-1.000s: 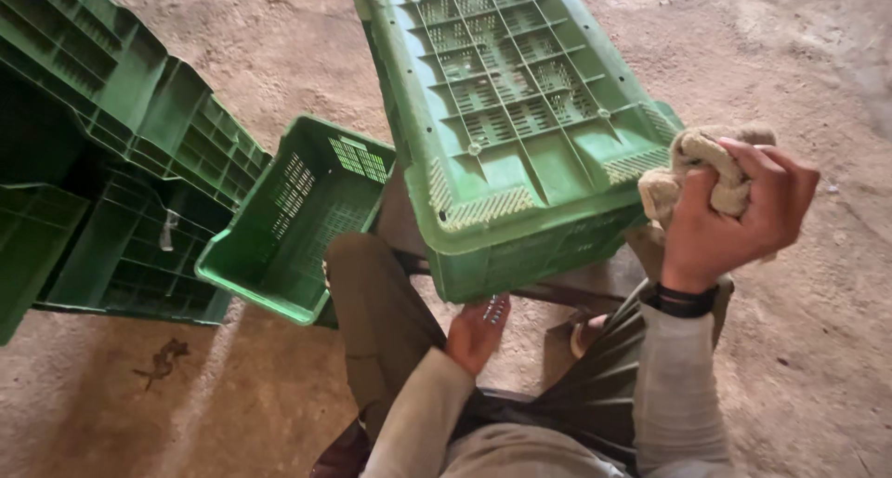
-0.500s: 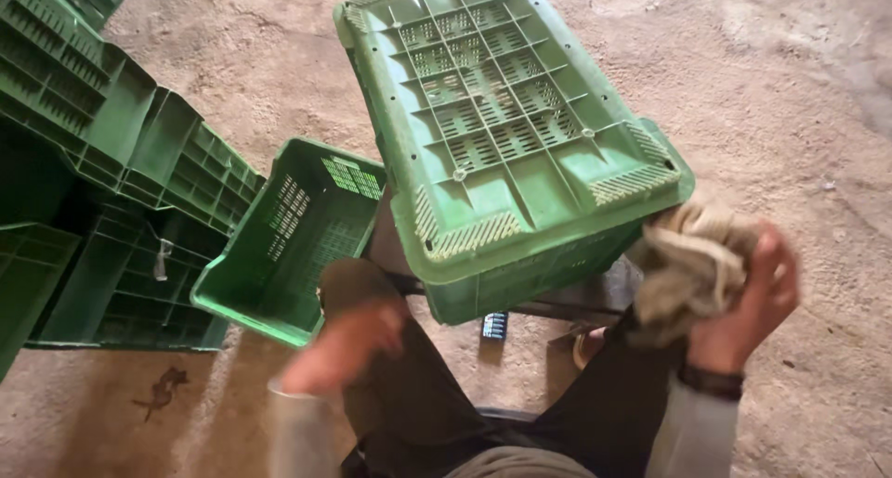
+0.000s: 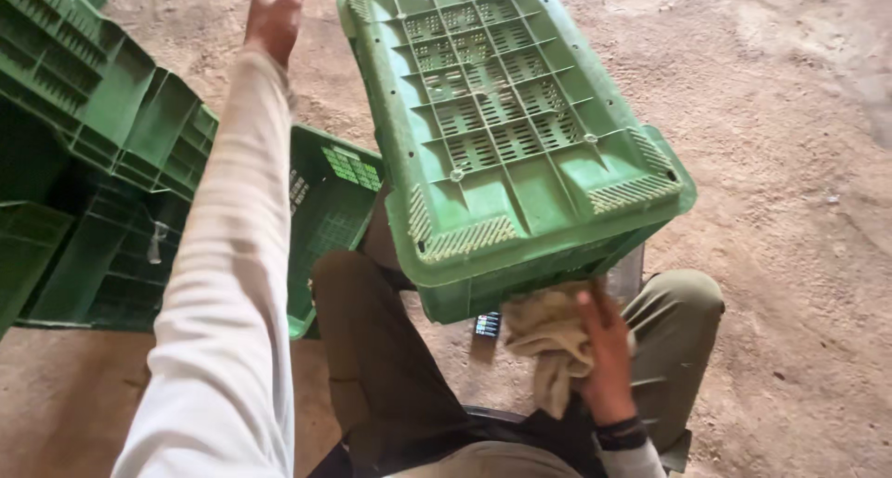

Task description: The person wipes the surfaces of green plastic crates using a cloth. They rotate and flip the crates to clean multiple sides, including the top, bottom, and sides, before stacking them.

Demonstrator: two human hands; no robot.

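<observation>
Bare dusty concrete floor (image 3: 790, 162) below me. The upturned green slatted plastic crate (image 3: 511, 134) rests across my knees; it looks light, stiff, best gripped by its rim. My right hand (image 3: 604, 353) bunches a soft beige cloth (image 3: 548, 334) under its near edge. My left hand (image 3: 274, 9) reaches past the far rim, clear of it, fingers cropped, so I cannot tell their pose.

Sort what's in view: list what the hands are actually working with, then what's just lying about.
In hand:
- upturned green crate, bottom up over the knees
- beige rag, pressed under the crate's near edge by the right hand
- left hand, raised beside the crate, holding nothing

Lying about:
- open green crate on the ground
- stacked green crates
</observation>
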